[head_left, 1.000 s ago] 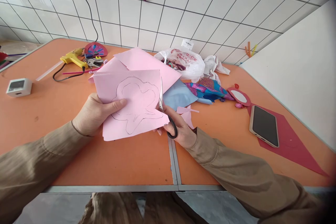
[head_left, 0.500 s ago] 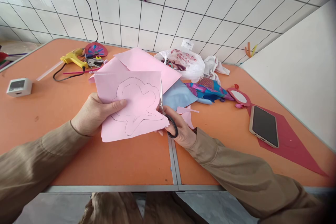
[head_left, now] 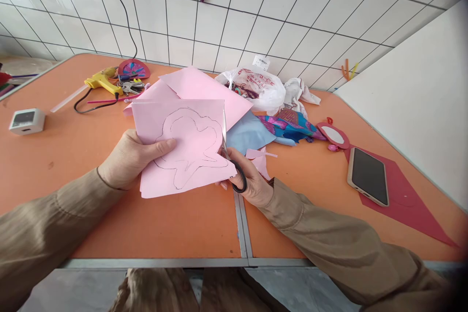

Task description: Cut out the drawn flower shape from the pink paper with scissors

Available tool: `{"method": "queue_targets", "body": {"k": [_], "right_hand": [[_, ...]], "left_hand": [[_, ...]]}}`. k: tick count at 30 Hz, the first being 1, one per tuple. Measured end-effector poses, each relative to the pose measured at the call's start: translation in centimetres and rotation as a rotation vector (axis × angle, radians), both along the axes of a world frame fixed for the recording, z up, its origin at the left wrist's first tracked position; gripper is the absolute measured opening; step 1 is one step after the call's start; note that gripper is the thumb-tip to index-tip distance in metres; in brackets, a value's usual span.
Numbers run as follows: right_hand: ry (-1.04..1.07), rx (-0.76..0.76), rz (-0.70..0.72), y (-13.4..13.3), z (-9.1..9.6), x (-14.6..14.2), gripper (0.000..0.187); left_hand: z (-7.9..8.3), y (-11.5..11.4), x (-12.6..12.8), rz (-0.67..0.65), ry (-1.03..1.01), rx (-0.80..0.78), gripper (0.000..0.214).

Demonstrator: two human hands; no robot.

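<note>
The left hand (head_left: 127, 158) is closed on the near left edge of a pink paper sheet with a pencilled outline (head_left: 185, 144), thumb on top, holding it above the orange table (head_left: 73, 156). The right hand (head_left: 250, 180) grips black-handled scissors (head_left: 232, 163), their blades at the sheet's right edge. Beyond lie more pink sheets (head_left: 199, 85), a light-blue paper piece (head_left: 248, 132) and a white plastic bag (head_left: 256, 87).

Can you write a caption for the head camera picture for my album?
Left hand holds pink paper while right hand cuts with scissors.
</note>
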State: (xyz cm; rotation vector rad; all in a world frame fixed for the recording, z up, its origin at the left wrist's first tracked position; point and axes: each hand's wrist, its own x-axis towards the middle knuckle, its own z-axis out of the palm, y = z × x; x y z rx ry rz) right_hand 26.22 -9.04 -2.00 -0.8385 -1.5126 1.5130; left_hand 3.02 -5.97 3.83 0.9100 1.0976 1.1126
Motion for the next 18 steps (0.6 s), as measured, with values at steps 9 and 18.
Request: {"method": "queue_targets", "body": {"k": [9,18], "right_hand": [[-0.016,-0.055,-0.003,-0.1,0.2,0.0,0.058],[-0.023,-0.04,0.013,-0.2,-0.1,0.0,0.056]], "left_hand": [[1.1,-0.3,0.3,0.011,-0.014,-0.074,0.03],[1.4,-0.3,0.2,0.003,-0.017,-0.093,0.028]]}}
